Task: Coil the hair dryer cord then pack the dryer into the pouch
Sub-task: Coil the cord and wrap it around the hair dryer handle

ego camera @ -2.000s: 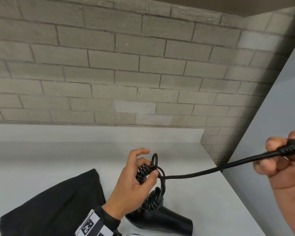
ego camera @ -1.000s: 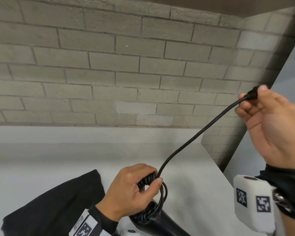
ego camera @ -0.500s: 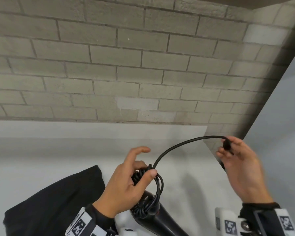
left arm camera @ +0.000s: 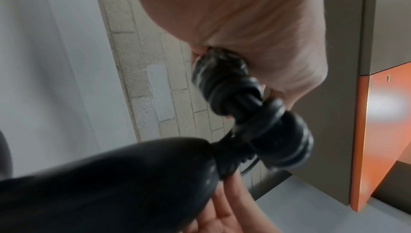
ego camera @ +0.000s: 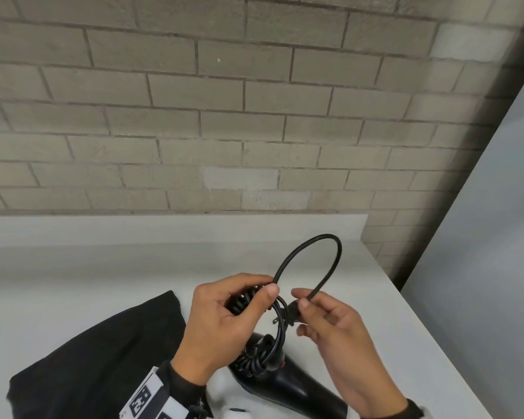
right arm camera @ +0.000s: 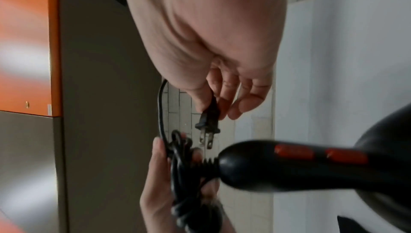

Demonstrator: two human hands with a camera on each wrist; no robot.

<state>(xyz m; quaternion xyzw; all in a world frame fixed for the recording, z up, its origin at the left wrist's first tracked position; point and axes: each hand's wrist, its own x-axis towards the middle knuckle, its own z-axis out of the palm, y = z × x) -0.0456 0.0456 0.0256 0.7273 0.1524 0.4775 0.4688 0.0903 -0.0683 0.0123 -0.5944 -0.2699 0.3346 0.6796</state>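
My left hand (ego camera: 248, 300) grips a bundle of black coiled cord (ego camera: 265, 346) above the black hair dryer (ego camera: 288, 388), which lies on the white counter (ego camera: 73, 285). The same bundle (left arm camera: 235, 96) fills the left wrist view, next to the dryer's handle (left arm camera: 111, 184). My right hand (ego camera: 303, 300) pinches the plug (ego camera: 289, 317) just right of the bundle, and the last stretch of cord (ego camera: 330, 237) arcs in a loop above both hands. In the right wrist view the plug (right arm camera: 209, 124) has its prongs pointing toward the coil, above the dryer handle (right arm camera: 289, 163) with its red switches. A black pouch (ego camera: 88, 358) lies left of the dryer.
A grey brick wall (ego camera: 224, 116) rises behind the counter. The counter's right edge (ego camera: 421, 328) drops off beside a grey panel (ego camera: 496, 237). An orange and grey cabinet (left arm camera: 382, 131) shows in the wrist views.
My right hand has swung the plug end from high at the right down to the coil, closing the loose cord into a loop. My left hand has kept its grip on the bundle.
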